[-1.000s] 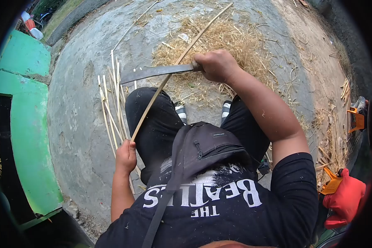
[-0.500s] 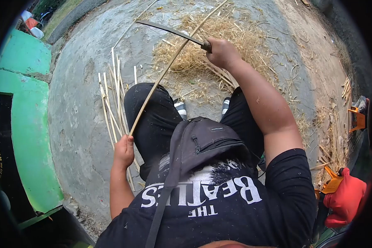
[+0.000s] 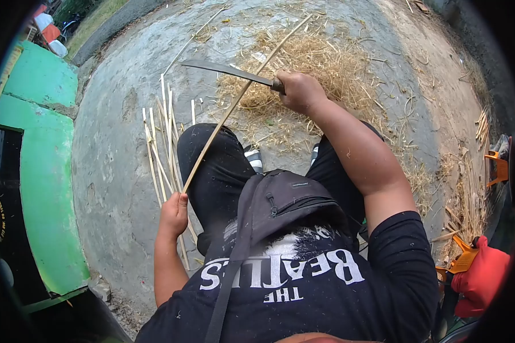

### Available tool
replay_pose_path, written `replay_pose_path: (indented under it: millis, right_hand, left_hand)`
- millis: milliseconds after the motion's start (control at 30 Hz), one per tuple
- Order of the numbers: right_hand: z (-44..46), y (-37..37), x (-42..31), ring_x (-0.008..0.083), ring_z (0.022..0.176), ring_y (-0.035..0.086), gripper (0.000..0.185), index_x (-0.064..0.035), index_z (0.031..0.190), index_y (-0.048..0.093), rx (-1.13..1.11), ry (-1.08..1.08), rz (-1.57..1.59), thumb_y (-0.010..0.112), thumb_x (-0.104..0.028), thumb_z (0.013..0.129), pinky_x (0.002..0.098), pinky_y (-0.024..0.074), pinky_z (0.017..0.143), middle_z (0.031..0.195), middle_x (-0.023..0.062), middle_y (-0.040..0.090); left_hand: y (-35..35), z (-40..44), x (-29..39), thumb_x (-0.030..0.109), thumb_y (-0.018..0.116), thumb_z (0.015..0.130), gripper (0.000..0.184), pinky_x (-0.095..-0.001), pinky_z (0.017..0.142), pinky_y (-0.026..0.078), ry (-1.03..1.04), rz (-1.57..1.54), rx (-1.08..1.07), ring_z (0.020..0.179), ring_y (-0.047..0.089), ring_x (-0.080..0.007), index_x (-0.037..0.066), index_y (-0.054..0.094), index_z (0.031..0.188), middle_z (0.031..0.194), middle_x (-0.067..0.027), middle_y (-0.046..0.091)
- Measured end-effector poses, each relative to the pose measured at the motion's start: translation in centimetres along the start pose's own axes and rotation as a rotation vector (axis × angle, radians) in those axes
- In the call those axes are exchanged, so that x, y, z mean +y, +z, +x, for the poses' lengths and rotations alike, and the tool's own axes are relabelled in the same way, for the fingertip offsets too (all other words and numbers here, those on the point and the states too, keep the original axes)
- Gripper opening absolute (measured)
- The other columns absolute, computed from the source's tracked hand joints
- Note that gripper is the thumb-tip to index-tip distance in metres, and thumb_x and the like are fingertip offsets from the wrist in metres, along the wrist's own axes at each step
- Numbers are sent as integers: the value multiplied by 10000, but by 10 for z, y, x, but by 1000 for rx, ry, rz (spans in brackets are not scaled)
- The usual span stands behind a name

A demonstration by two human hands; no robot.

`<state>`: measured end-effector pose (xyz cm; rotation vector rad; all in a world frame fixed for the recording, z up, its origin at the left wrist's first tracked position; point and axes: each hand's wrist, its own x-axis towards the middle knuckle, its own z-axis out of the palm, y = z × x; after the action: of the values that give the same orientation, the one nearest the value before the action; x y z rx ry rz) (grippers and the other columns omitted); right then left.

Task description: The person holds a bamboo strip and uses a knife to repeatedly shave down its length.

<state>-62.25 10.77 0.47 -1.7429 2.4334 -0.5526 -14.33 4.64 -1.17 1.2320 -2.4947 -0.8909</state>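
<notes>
My left hand is closed round the lower end of a long pale strip, which slants up and to the right over my left knee. Wrapped round the handle of a long curved knife, my right hand is level with the upper half of the strip. The knife's blade points left and crosses the strip. Several cut strips lie on the ground left of my knee. A pile of thin shavings lies beyond my right hand.
A green wall stands at the left. On the right are more strips and debris, orange objects and a red cloth. A long thin strip lies on the concrete ahead.
The knife first moved up along the strip, its blade tip swinging upward, then came back down a little. My left hand has kept its hold on the strip's lower end.
</notes>
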Motion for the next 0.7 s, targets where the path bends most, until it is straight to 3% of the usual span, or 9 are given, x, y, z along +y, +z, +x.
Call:
replay_pose_path:
  millis: [67,167,300,367,400,467,567,600,700]
  right_hand:
    - [-7,-4,-8,387,914,742,141,-151,1055,666,-63,-108,-57,646,-201,924,515,584,806,961,132,757]
    - [-4,5,4,394,844,730,111,-138,970,647,59,-93,50,700,-190,887,527,572,739,844,164,725]
    - [13,0,39,407,858,724,129,-127,978,651,136,161,56,707,-202,889,525,571,753,867,184,730]
    - [7,-1,39,397,847,724,156,-132,968,638,123,5,43,721,-209,861,529,564,735,837,165,719]
    - [-1,-7,26,396,836,723,160,-133,962,634,104,-85,25,724,-206,853,529,562,726,822,161,714]
    - [-17,-20,-7,362,882,731,147,-126,995,656,-50,-191,-68,687,-224,890,494,579,781,888,117,736]
    - [-8,16,8,393,751,718,131,-130,920,632,39,-248,14,720,-191,845,518,567,668,750,160,689]
    - [2,13,9,393,775,723,108,-127,929,644,11,-142,50,705,-187,862,515,578,683,782,165,704]
    - [8,3,3,388,800,729,91,-123,935,651,86,-90,85,690,-176,873,508,585,696,816,167,717]
  left_hand:
    - [-5,-2,3,498,482,1111,570,-448,586,433,-18,2,-29,594,511,-382,-6,508,846,662,-222,514]
    - [-4,-10,2,495,489,1109,567,-443,586,435,-46,-20,-43,589,507,-360,-6,511,843,662,-218,512]
    - [-6,-7,-1,494,490,1111,572,-426,578,427,-21,-36,-22,584,488,-273,-4,512,831,651,-181,506]
    - [-14,-16,-9,495,486,1113,572,-422,577,423,-52,-66,-76,586,485,-249,-1,510,829,644,-163,494]
    - [-14,-24,-17,532,441,1121,569,-321,554,373,-49,-117,-120,604,408,-115,65,487,800,646,18,451]
    - [-11,-45,-24,534,432,1123,563,-298,538,357,-176,-265,-194,587,401,-95,83,477,789,646,31,443]
    - [-2,-58,-31,548,419,1120,590,-334,561,391,-280,-327,-229,609,456,-127,53,499,809,648,5,475]
    - [-1,-58,-33,555,416,1118,607,-359,577,412,-289,-319,-229,625,486,-148,34,512,821,649,-12,493]
    - [4,-54,-28,560,405,1119,619,-371,574,414,-240,-230,-170,619,493,-160,26,504,822,647,-34,487]
